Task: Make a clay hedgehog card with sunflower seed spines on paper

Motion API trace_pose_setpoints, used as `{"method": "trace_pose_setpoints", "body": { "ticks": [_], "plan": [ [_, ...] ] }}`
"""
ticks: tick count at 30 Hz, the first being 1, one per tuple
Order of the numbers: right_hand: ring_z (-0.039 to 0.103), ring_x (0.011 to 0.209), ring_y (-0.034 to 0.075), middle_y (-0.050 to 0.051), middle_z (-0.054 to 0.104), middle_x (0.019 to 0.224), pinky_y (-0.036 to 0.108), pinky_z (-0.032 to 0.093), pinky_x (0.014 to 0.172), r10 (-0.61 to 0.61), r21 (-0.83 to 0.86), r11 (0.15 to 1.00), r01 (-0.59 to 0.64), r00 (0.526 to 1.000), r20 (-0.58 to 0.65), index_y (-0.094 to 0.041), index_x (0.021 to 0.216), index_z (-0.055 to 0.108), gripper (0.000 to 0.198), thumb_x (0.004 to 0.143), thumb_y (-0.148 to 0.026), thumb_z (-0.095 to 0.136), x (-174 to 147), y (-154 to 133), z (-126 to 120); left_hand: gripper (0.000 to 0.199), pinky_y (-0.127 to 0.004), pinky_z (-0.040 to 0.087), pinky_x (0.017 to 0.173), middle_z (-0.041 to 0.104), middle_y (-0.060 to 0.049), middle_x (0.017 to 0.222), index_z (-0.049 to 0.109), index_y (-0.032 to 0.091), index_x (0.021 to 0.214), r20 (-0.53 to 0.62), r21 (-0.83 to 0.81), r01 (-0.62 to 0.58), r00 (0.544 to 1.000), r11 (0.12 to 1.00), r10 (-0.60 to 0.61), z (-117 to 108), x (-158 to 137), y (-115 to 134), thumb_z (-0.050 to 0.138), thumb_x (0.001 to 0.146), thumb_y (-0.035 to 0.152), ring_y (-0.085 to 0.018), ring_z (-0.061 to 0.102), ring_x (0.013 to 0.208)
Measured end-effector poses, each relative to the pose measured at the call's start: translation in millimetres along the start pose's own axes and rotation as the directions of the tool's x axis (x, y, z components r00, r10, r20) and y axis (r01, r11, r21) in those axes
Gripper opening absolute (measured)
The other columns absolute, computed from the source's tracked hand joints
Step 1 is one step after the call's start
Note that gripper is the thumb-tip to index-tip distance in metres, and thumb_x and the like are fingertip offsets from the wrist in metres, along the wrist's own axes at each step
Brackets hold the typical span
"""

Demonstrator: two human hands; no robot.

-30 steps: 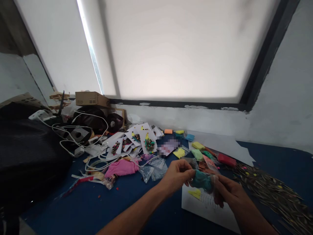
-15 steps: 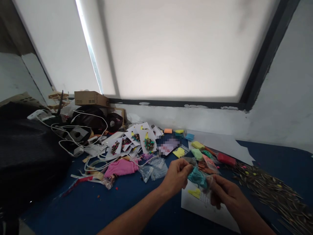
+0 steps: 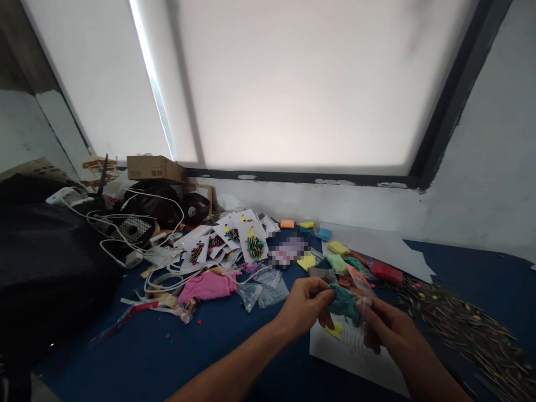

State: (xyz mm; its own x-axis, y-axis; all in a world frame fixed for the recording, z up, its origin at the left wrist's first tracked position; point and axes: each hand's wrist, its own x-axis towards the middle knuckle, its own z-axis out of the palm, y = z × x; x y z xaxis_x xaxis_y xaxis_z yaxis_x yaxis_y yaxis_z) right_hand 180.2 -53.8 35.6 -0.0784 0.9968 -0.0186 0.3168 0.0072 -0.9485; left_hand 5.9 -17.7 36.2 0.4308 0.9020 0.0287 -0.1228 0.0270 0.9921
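My left hand [image 3: 304, 307] pinches the left end of a teal lump of modelling clay [image 3: 343, 303] in a clear plastic bag. My right hand [image 3: 391, 326] grips the bunched plastic [image 3: 362, 306] at the other end. The packet hangs between both hands, over a white sheet of paper [image 3: 355, 363] on the blue table. On that sheet are a yellow clay shape [image 3: 334, 329] and rows of pale drawn marks, partly covered by my hands. Just behind the hands lie a grey packet [image 3: 322, 274] and an orange-brown one.
Seeds [image 3: 464, 324] are spread on the right. Behind my hands lie clay packs, including a red one [image 3: 387, 272]. Cards with seed-covered figures [image 3: 254, 245], pink clay [image 3: 209, 286], cables and a cardboard box [image 3: 153, 167] fill the left. A dark bag [image 3: 50, 240] stands far left.
The teal packet has tilted and been drawn slightly to the right. My left hand has shifted a little to the right, its lower fingers now showing; my right hand stays on the plastic.
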Motion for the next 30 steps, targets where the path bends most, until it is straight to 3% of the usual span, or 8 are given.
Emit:
{"method": "trace_pose_setpoints", "body": {
  "ticks": [6, 10, 13, 18, 21, 24, 30],
  "plan": [
    [0.043, 0.044, 0.011, -0.005, 0.047, 0.048, 0.024, 0.035, 0.046, 0.033, 0.067, 0.997, -0.032, 0.999, -0.011, -0.021, 0.069, 0.055, 0.047, 0.075, -0.068, 0.054, -2.4, -1.6, 5.7, 0.055, -0.027, 0.047, 0.049, 0.057, -0.001, 0.055, 0.048, 0.014, 0.074, 0.035, -0.196, 0.084, 0.996, 0.977, -0.078, 9.1, -1.1, -9.1, 0.074, 0.054, 0.058, -0.017, 0.061, 0.048],
    [0.042, 0.045, 0.011, -0.005, 0.045, 0.048, 0.024, 0.035, 0.046, 0.050, 0.049, 0.998, -0.049, 0.999, -0.019, -0.021, 0.065, 0.053, 0.046, 0.075, -0.066, 0.055, -5.5, -6.4, 5.6, 0.058, -0.026, 0.048, 0.047, 0.058, -0.002, 0.055, 0.050, 0.013, 0.075, 0.094, -0.227, 0.120, 0.990, 0.967, -0.100, 12.0, -2.7, -9.3, 0.077, 0.049, 0.057, -0.016, 0.060, 0.046],
    [0.042, 0.044, 0.010, -0.005, 0.044, 0.047, 0.023, 0.035, 0.044, 0.040, 0.044, 0.998, -0.038, 0.998, -0.053, -0.021, 0.064, 0.051, 0.046, 0.075, -0.066, 0.056, -4.5, -6.8, 3.8, 0.057, -0.024, 0.045, 0.044, 0.057, -0.001, 0.052, 0.051, 0.013, 0.073, 0.083, -0.185, 0.104, 0.992, 0.977, -0.090, 10.7, -3.1, -5.2, 0.077, 0.051, 0.058, -0.015, 0.058, 0.043],
    [0.046, 0.043, 0.012, -0.004, 0.050, 0.051, 0.024, 0.039, 0.043, -0.016, 0.031, 0.999, 0.021, 0.988, -0.153, -0.022, 0.079, 0.056, 0.043, 0.075, -0.064, 0.057, 1.1, 1.5, -0.5, 0.054, -0.023, 0.044, 0.044, 0.056, -0.001, 0.049, 0.050, 0.014, 0.070, -0.052, -0.156, 0.039, 0.997, 0.987, -0.048, 2.5, 0.3, 0.6, 0.070, 0.058, 0.063, -0.016, 0.060, 0.045],
    [0.050, 0.048, 0.013, -0.003, 0.055, 0.059, 0.024, 0.040, 0.043, -0.127, -0.060, 0.991, 0.116, 0.965, -0.229, -0.023, 0.080, 0.057, 0.035, 0.072, -0.056, 0.064, 1.2, 3.6, -1.1, 0.053, -0.023, 0.044, 0.045, 0.057, -0.002, 0.050, 0.051, 0.014, 0.069, -0.074, -0.141, 0.038, 0.996, 0.989, -0.049, -0.5, 1.8, 1.4, 0.068, 0.058, 0.063, -0.016, 0.061, 0.047],
    [0.053, 0.054, 0.015, -0.001, 0.059, 0.063, 0.024, 0.042, 0.046, -0.223, -0.123, 0.972, 0.199, 0.948, -0.228, -0.024, 0.074, 0.060, 0.027, 0.070, -0.049, 0.067, -1.2, 0.2, -0.7, 0.049, -0.026, 0.048, 0.049, 0.059, -0.004, 0.056, 0.054, 0.012, 0.070, -0.042, -0.138, 0.044, 0.998, 0.989, -0.050, 0.3, 1.9, 1.2, 0.068, 0.059, 0.058, -0.017, 0.062, 0.049],
    [0.057, 0.051, 0.017, 0.002, 0.064, 0.058, 0.024, 0.045, 0.044, -0.132, -0.099, 0.988, 0.115, 0.972, -0.195, -0.023, 0.077, 0.070, 0.031, 0.069, -0.053, 0.065, -3.8, -5.9, -1.9, 0.033, -0.029, 0.051, 0.060, 0.063, -0.006, 0.064, 0.061, 0.009, 0.074, -0.012, -0.194, 0.014, 1.000, 0.981, -0.016, 2.7, 0.8, 3.3, 0.070, 0.060, 0.037, -0.017, 0.064, 0.056]
  ]
}}
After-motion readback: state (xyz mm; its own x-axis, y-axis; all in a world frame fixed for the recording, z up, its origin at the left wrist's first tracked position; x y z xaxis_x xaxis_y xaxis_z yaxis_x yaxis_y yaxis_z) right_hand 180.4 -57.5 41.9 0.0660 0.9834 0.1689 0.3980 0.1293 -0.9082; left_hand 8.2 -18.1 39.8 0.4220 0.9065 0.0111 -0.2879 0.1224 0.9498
